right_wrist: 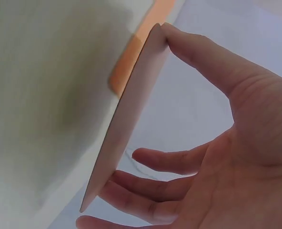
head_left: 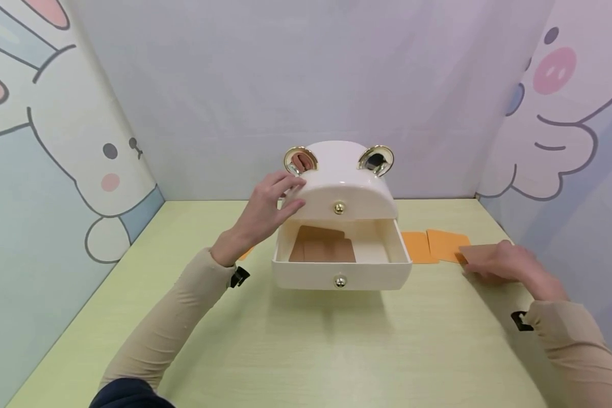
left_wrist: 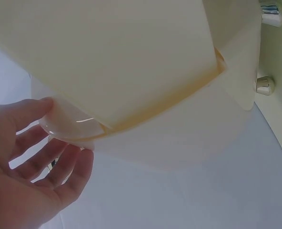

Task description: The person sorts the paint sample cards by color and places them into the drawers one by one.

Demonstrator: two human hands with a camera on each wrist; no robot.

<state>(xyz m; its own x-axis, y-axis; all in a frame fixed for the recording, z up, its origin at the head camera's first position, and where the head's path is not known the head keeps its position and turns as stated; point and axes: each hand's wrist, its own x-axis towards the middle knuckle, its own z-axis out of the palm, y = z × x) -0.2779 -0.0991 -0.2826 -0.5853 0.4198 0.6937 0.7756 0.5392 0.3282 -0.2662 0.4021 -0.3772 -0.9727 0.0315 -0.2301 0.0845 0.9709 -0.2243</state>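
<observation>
A cream storage box [head_left: 347, 195] with gold-rimmed ears stands mid-table, its lower drawer [head_left: 341, 276] pulled out. Brown cards [head_left: 321, 249] lie inside the drawer on its left side. My left hand [head_left: 265, 211] holds the box's upper left shoulder, thumb toward the front and fingers over the curved top; the left wrist view shows the hand [left_wrist: 41, 167] around that rounded edge. Off to the right, my right hand [head_left: 510, 263] grips a brown card [right_wrist: 126, 109] by opposite edges, tilted above the table. Part of that card is hidden behind the hand in the head view.
Orange cards [head_left: 447, 245] lie on the table right of the box, close to the held card. A bit of orange card [head_left: 246, 254] shows at the box's left, behind my left wrist. Printed panels stand on both sides, with a plain backdrop [head_left: 234, 102] behind.
</observation>
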